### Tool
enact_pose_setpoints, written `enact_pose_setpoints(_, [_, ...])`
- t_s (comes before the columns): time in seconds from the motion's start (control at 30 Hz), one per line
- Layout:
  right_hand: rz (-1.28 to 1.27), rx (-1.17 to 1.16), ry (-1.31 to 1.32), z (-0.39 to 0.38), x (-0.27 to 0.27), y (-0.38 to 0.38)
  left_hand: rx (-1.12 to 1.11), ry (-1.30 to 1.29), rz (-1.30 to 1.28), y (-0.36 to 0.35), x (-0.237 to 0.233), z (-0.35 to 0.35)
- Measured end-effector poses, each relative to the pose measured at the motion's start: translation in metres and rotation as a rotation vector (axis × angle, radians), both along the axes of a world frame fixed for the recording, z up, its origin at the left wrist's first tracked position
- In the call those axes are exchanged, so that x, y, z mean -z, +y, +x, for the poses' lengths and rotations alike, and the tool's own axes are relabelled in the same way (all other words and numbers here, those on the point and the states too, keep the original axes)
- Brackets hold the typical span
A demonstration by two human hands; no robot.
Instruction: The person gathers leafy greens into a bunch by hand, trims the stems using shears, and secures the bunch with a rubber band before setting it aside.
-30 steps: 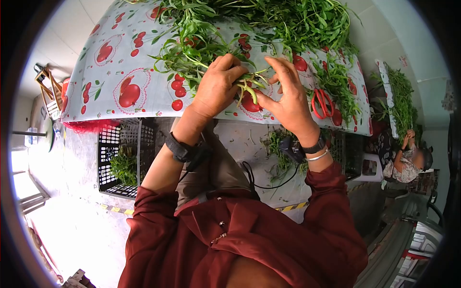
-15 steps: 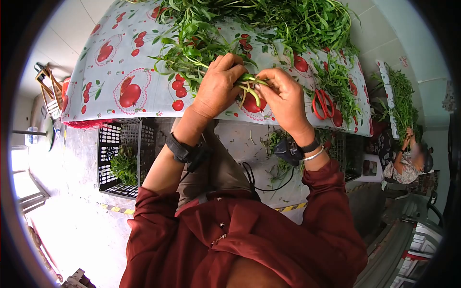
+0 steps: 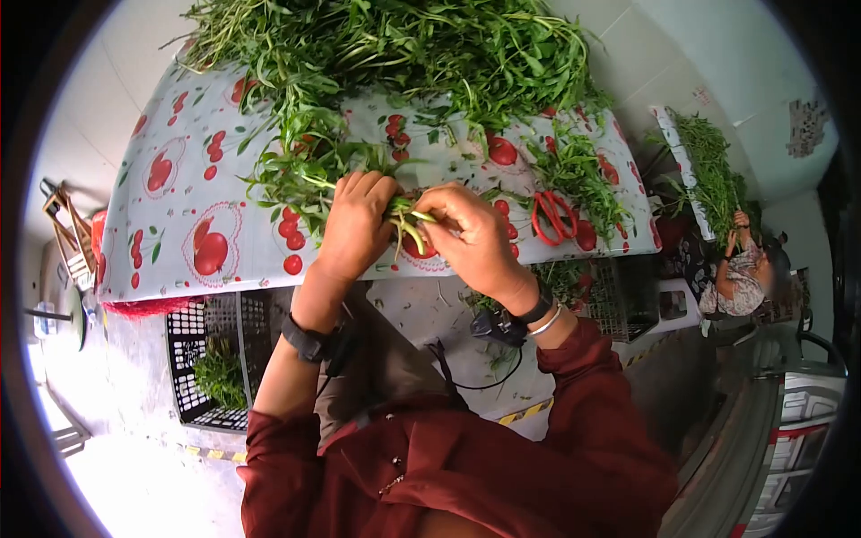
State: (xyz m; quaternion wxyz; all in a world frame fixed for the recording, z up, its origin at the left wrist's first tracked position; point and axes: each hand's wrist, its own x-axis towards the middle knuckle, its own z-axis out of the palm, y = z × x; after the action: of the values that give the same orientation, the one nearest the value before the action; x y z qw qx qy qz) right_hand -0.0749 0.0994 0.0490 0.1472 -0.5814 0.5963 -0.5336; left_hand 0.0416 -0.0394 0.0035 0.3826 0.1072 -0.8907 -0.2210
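My left hand [image 3: 357, 222] is closed around the stems of a small bunch of leafy greens [image 3: 309, 161], whose leaves spread away over the patterned tablecloth [image 3: 242, 269]. My right hand [image 3: 471, 235] pinches at the cut stem ends, close beside the left hand. Several pale green stem tips poke out and bend down between the two hands. Red-handled scissors [image 3: 553, 220] lie on the cloth to the right of my right hand, by a smaller pile of greens [image 3: 583, 175].
A large heap of greens [image 3: 404, 54] covers the table's far side. A black crate [image 3: 179, 359] holding some greens stands on the floor at left; another crate [image 3: 628, 300] is under the table at right. Further right, a person [image 3: 740, 278] handles greens on another table.
The camera view has tilted, so more of the far heap shows and the table appears lower and further left. Both hands stay at the bunch, with the right fingers slightly shifted at the stems.
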Motion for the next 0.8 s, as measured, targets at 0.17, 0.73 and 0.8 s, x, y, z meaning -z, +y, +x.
enact_pose_setpoints(0.17, [0.091,-0.093,-0.109,-0.003,-0.006,0.002,-0.107,-0.006,-0.033,0.002,-0.003,0.000])
enact_pose_setpoints(0.73, [0.383,0.183,-0.178,-0.153,-0.025,-0.044,-0.106,-0.014,-0.042,0.002,0.000,0.002])
enact_pose_setpoints(0.8, [0.417,0.154,-0.092,-0.159,-0.017,-0.067,-0.093,-0.024,-0.037,0.001,0.000,0.002])
